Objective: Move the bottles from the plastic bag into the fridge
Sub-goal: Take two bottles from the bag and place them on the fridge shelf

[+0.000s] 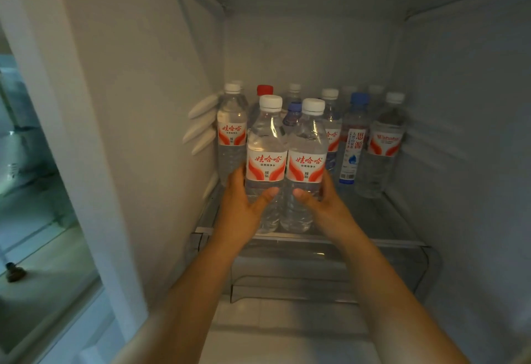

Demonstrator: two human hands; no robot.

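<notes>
- Head view, only view: left hand [240, 205] wraps one water bottle [265, 162], fingers curled round the far side, thumb across the front low on the body. So the left grip is closed round that bottle.
- Right hand [321, 201] does the same on a second bottle [306, 165]; thumb on the front, fingers behind. Right grip is closed round it.
- Both held bottles are upright, side by side and touching, at the front edge of the fridge shelf [388, 220]. Bases look on or just above the glass; cannot tell which.
- Behind them, 12 o'clock: a crowd of standing bottles, including a red-capped one [264, 89] and a small blue-capped one [293, 112] just behind the pair.
- At 2 o'clock, a blue-capped bottle [352, 139] and a red-label bottle [383, 145] stand near the right wall.
- At 10 o'clock, another red-label bottle [232, 133] stands by the left wall [143, 104], close to the left hand's knuckles.
- Plastic bag not in view.
- Risk: pushing the pair straight back likely knocks the blue-capped one into the back row, domino style, since the space there looks tight.
- Risk: left knuckles may bump the 10 o'clock bottle on release or withdrawal.
- Risk: if let go too near the front lip, a bottle could tip out toward the drawer [316, 277] below.
- Risk: grips sit low while the bottles are tall, so a top could wobble when shoved.
</notes>
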